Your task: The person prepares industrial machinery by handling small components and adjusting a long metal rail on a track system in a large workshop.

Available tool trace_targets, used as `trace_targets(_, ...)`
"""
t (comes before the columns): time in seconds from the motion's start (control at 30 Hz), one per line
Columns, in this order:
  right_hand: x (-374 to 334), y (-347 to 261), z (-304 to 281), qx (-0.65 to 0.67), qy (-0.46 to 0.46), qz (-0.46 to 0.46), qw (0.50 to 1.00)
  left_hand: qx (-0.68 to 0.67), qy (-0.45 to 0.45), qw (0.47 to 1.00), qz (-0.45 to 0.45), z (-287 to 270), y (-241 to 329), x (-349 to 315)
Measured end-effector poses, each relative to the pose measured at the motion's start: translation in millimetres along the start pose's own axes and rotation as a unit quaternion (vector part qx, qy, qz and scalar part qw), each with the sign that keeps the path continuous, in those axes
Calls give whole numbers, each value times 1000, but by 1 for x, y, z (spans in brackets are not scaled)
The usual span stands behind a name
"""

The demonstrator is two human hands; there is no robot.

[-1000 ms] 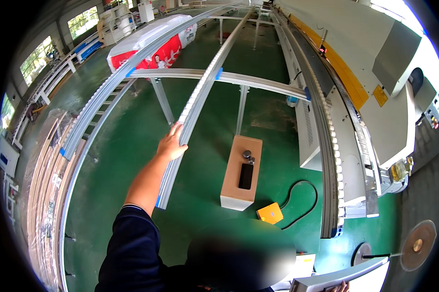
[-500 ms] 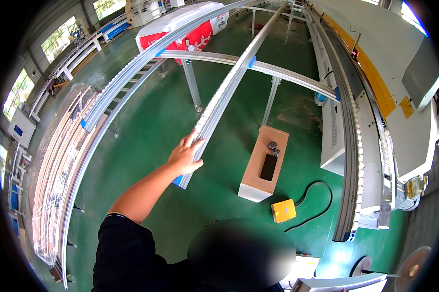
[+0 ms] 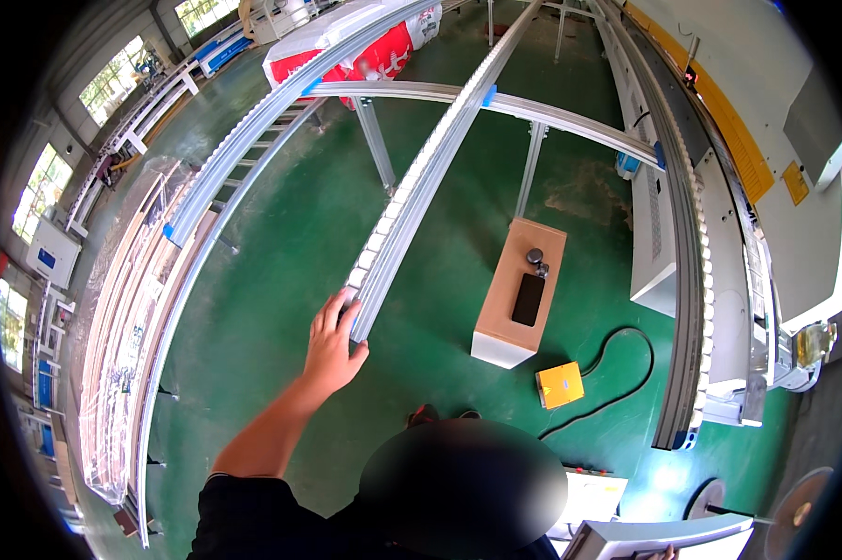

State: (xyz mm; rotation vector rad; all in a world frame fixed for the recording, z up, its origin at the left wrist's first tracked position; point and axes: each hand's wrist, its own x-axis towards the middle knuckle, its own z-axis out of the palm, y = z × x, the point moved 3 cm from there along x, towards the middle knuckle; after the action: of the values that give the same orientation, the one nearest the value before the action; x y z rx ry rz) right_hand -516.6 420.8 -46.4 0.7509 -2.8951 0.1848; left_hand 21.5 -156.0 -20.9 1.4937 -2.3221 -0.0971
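Note:
My left hand point(image 3: 332, 350) is at the near end of the middle aluminium roller rail point(image 3: 393, 219), a long bar with a row of white rollers along its top. Its fingers lie stretched over the rail's end, the thumb apart from them and pointing right. Fingertips of what seems to be my right hand point(image 3: 668, 553) show at the bottom edge, against a grey panel point(image 3: 659, 536); the rest of that hand is out of the picture. Right of the middle rail, a wood-topped box point(image 3: 505, 308) bears a black phone point(image 3: 528, 301) and a small dark round object point(image 3: 534, 255).
A yellow foot pedal point(image 3: 560, 385) with a black cable lies on the green floor. A crossbar point(image 3: 570, 121) joins the rails. To the right runs a long machine point(image 3: 719, 233) with another roller rail point(image 3: 687, 280). Plastic-wrapped boards point(image 3: 122, 345) lie at left; a red-and-white wrapped stack point(image 3: 346, 56) stands behind.
My left hand has slid along the middle rail toward its near end. The view has shifted, and both shoe tips and the fingertips on the grey panel now show.

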Motion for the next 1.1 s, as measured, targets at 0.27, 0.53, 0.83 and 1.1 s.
trace_targets(0.27, 0, 1, -1, 0, -12, 6, 1000, 13, 5, 1000, -15, -7, -5, 8)
trace_targets(0.53, -2, 2, 0, -10, -11, 30, 999, 54, -36, 997, 37, 14, -24, 62)
trace_targets(0.83, 0, -2, 5, 9, -10, 1, 1000, 24, -57, 997, 52, 57, -37, 142)
trace_targets(1.1, 1, -37, -14, 62, 14, 33, 997, -78, -48, 995, 39, 77, -64, 203)
